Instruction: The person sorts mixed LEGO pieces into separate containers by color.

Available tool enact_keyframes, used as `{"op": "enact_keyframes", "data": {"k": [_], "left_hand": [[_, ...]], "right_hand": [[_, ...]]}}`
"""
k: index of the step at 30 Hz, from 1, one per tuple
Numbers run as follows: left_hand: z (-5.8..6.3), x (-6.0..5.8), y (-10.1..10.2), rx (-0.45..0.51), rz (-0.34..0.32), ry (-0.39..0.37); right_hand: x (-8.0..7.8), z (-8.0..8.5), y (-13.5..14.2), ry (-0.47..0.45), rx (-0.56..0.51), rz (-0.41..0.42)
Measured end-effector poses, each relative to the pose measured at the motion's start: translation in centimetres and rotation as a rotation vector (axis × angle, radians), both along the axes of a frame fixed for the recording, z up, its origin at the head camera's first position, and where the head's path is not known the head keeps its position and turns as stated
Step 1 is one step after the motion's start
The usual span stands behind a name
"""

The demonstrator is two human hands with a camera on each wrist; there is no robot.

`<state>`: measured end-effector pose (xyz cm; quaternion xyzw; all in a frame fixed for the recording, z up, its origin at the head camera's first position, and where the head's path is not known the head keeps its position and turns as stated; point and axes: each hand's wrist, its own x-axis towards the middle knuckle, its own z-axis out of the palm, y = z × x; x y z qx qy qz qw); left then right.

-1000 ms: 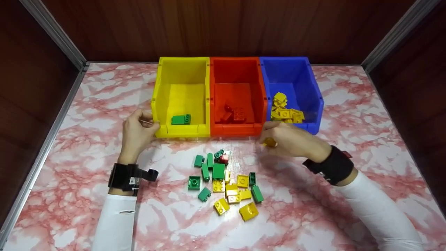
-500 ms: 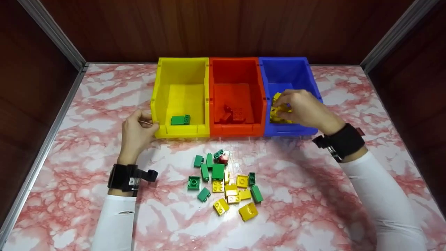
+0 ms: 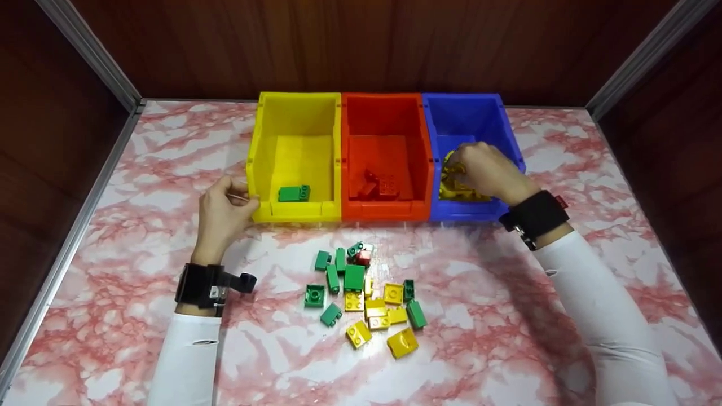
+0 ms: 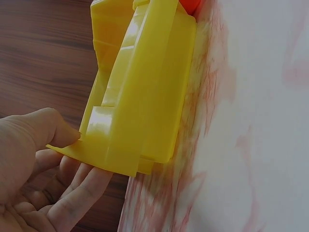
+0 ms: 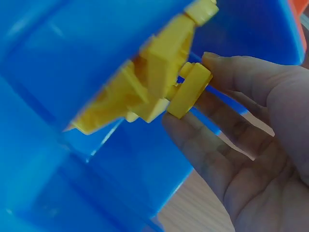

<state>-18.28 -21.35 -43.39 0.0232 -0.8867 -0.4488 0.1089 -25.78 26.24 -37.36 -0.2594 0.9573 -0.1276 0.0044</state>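
Observation:
My left hand (image 3: pixel 221 215) pinches the front left edge of the yellow bin (image 3: pixel 296 211), thumb above the rim and fingers under it in the left wrist view. Inside the blue bin (image 3: pixel 471 211) is my right hand (image 3: pixel 489 173). Between its thumb and fingertips it pinches a yellow toy brick (image 5: pixel 190 91), close beside a heap of yellow bricks (image 5: pixel 140 79). From the head view the held brick is mostly hidden by the hand. A green brick (image 3: pixel 293 194) lies in the yellow bin.
The red bin (image 3: pixel 386 212) stands between the other two and contains several red bricks (image 3: pixel 387 185). On the marbled table, loose green bricks (image 3: pixel 354 277), yellow bricks (image 3: pixel 403 343) and a red one (image 3: pixel 364 258) lie in front. Wood-grain panels rise behind and at both sides.
My right hand has moved from in front of the blue bin, over its front wall and down into it with the yellow brick. My left hand stays on the yellow bin.

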Motion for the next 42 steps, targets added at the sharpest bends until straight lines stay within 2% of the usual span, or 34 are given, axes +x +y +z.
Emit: {"op": "enact_keyframes", "data": {"k": [5,9,15,21,26,31,36,42], "left_hand": [[0.1,0.0,0.1,0.004,0.001,-0.001],[0.0,0.0,0.1,0.001,0.004,0.013],[0.1,0.1,0.2,0.0,0.01,0.007],[-0.1,0.0,0.1,-0.001,0.014,0.01],[-0.1,-0.1,0.1,0.002,0.009,0.017],[0.0,0.0,0.1,0.008,0.011,0.002],[0.2,0.1,0.1,0.014,0.009,-0.022],[0.0,0.0,0.1,0.012,0.01,0.005]], "right_hand": [[0.6,0.1,0.2,0.018,0.009,-0.019],[1.9,0.7,0.1,0.107,-0.005,0.0],[4.6,1.8,-1.0,0.253,-0.096,0.085],[7.0,2.4,-3.1,0.307,-0.164,0.203],[8.8,1.9,-5.6,0.252,-0.176,0.327],[10.0,0.5,-8.1,0.179,-0.136,0.422],[10.5,-0.9,-10.3,0.116,-0.113,0.486],[10.9,-2.2,-12.3,0.042,-0.064,0.518]]}}
